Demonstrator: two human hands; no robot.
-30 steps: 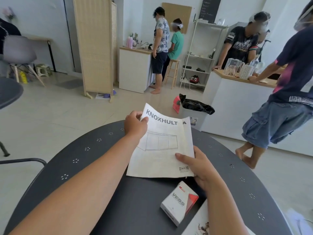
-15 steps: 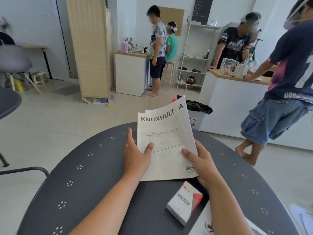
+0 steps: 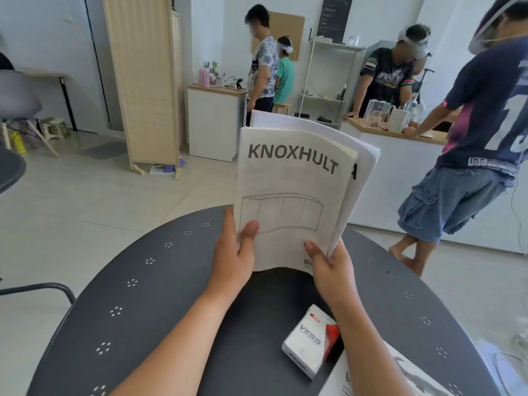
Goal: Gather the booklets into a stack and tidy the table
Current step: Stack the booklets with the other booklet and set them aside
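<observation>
left hand (image 3: 233,258) grips the lower left edge of the knoxhult booklet (image 3: 288,201), thumb pressed on the front cover. right hand (image 3: 331,267) pinches the lower right corner, thumb on the cover, fingers behind. the booklet stands nearly upright above the dark round table (image 3: 160,304), with further white booklets (image 3: 363,161) fanned just behind it in the same grip. a white and red vess box (image 3: 310,341) lies on the table near the right forearm. another printed booklet (image 3: 411,372) lies flat beside the box.
</observation>
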